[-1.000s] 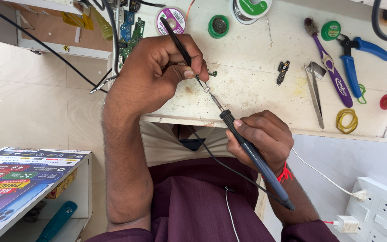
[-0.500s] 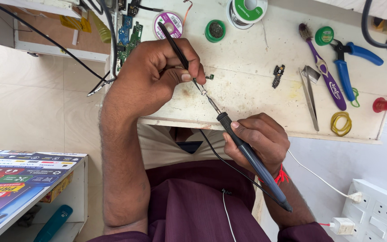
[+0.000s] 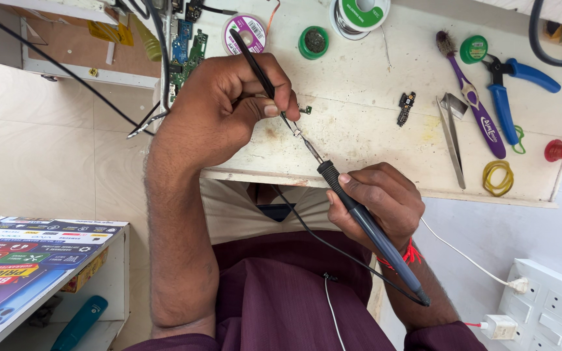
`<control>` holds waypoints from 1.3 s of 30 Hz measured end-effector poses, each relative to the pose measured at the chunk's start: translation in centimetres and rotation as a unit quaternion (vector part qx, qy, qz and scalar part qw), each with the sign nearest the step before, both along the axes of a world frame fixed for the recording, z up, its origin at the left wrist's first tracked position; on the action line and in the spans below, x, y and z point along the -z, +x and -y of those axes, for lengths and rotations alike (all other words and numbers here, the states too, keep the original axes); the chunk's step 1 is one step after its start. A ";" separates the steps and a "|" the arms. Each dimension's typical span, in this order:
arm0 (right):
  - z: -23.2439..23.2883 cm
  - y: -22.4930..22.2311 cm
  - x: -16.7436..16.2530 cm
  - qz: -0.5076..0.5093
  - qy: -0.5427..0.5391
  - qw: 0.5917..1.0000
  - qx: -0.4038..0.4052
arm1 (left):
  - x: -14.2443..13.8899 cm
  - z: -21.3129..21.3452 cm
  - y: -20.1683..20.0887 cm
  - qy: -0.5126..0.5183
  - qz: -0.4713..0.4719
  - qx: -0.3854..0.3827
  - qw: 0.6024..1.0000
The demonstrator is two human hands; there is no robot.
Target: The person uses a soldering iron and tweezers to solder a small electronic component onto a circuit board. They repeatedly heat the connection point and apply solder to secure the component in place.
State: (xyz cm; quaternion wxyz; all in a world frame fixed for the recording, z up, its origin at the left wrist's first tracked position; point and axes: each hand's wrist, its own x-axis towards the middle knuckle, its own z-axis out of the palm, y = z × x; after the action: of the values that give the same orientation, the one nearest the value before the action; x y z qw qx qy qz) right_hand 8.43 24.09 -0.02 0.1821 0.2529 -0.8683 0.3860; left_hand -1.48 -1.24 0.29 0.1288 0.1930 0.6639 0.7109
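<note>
- Chip (image 3: 305, 109), a tiny green board, lies on the white surface (image 3: 372, 149) just right of centre in the upper half of the frame, touching the tweezer tips.
- Left hand (image 3: 229, 107) is closed in a pinch grip on black tweezers (image 3: 259, 73), whose long axis slants from upper left down to the chip.
- Right hand (image 3: 378, 201) is wrapped tight round the soldering iron (image 3: 365, 224); its axis runs from lower right up-left, tip (image 3: 300, 135) just below the chip.
- Left hand is nearer the chip; the right sits lower, at the surface's front edge.
</note>
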 end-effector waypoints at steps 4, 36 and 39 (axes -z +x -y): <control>0.1 -0.1 -0.1 0.004 0.006 1.000 -0.010 | 0.0 0.0 -0.1 0.011 -0.004 0.005 1.000; 0.5 1.1 -0.1 0.040 -0.060 0.995 0.065 | 0.0 0.1 -0.1 0.032 0.010 0.010 0.999; 1.0 0.8 -0.5 0.073 -0.044 0.992 0.090 | 0.3 0.1 -0.1 -0.001 -0.004 0.005 1.000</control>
State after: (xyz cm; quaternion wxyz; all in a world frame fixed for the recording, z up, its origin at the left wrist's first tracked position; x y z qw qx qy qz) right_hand 9.19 23.06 0.44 0.1629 0.1366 -0.8804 0.4238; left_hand -1.61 -1.37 0.04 0.1299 0.1991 0.6642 0.7088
